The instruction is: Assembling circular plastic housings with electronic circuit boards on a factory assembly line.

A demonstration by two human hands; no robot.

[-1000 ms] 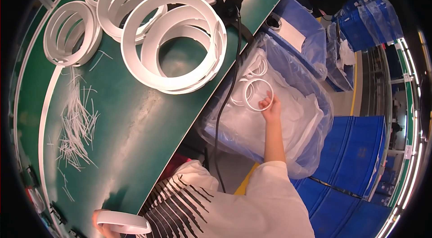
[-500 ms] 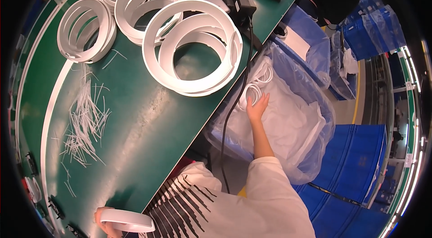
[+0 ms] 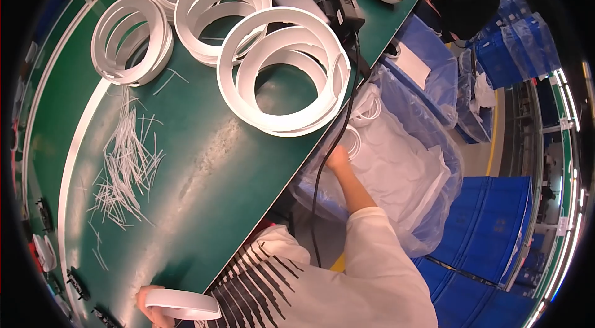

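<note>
On the workbench, I see ring stacks toward the far end, a pile of strips before them to the left. Right of the bench stands a lined bin with other rings in it, crates to its right.

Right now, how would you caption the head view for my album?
Left hand holds a white ring; right hand is beside small rings in a blue bin.

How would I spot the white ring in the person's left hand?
Find the long green table. At its lower end in the picture, the left hand holds a white ring. Unlike the stacked rings farther up, it is by itself and seen almost edge-on.
</note>
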